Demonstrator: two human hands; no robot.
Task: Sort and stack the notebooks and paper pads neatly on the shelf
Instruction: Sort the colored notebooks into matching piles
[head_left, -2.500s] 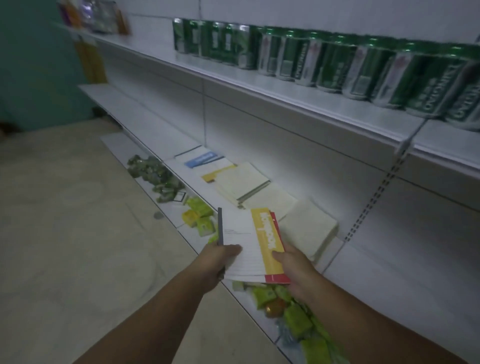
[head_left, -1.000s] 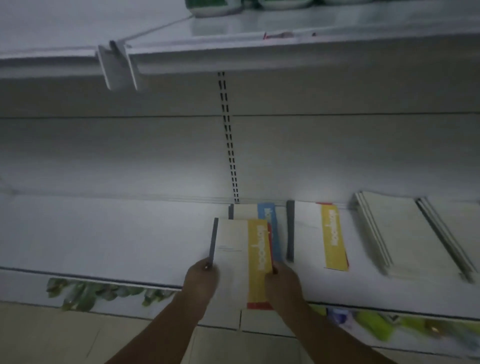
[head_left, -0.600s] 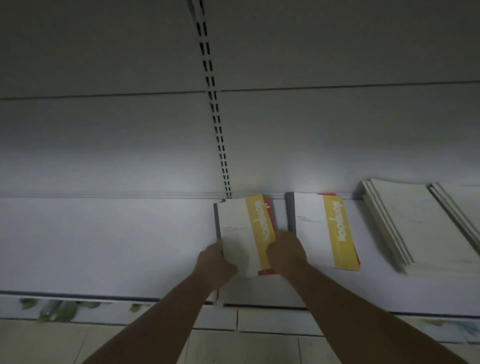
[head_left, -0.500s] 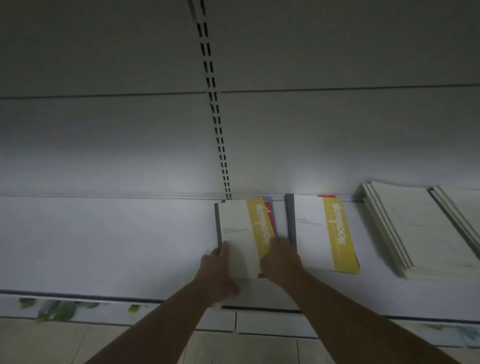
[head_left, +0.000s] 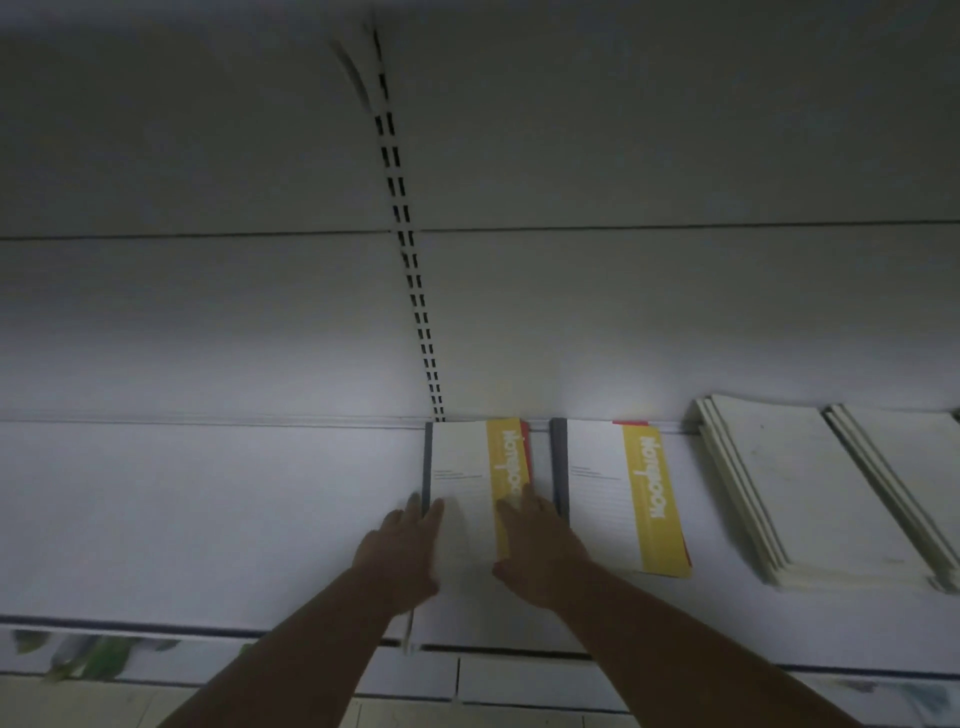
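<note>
1. Here, nearest of all, a lower shelf (head_left: 519, 675) carries blurred green packets (head_left: 98, 657) at its left end. They are too smeared to count.
2. Above it the shelf (head_left: 208, 519) holds four piles in a row along its back: two of notebooks and two of pads.
3. Two bare forearms reach over the shelf's front edge to the left pile (head_left: 462, 467).
4. The left hand (head_left: 402, 551) lies flat at that pile's grey spine, fingers straight, grasping nothing.
5. The right hand (head_left: 540, 553) lies flat on the pile's yellow band, fingers straight, resting on the cover and clasping nothing.
6. The left pile lies flat on the shelf with its far end against the back panel (head_left: 675, 312). A red edge shows beneath the top cover's right side, so at least two notebooks lie there.
7. Just to its right, across a narrow gap, lies the second pile (head_left: 602, 493), with the same white cover, grey spine and yellow band. Red peeks out at its far end and near corner, so again at least two.
8. Further right, well apart, sits the first pad stack (head_left: 810, 493), several cream pads deep; the exact number is unclear. Touching or just beside it, the second pad stack (head_left: 904, 467) is cut off by the frame's edge.
9. Farthest, a slotted upright (head_left: 415, 291) runs down the back panel and ends just behind the left pile.
</note>
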